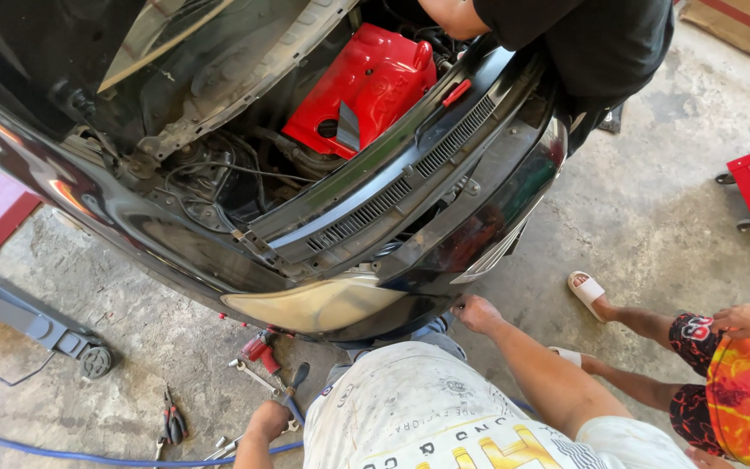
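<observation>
The bumper [479, 234] just above the right hand [477, 313] is glossy black painted plastic, mirror-smooth and reflecting red; the headlight [323, 302] to that hand's left is cloudy, yellowed plastic, dull rather than clear; the grille [410, 182] further above is matt black ribbed plastic; the engine cover [366, 87] beyond it is shiny red plastic; the floor [653, 208] around both hands is rough, stained grey concrete; the tools [258, 378] beside the left hand [266, 426] are bare bright metal, some with red grips; the hose [62, 452] to its left is smooth blue rubber; the shirt [418, 408] between the arms is soft printed white cloth
</observation>
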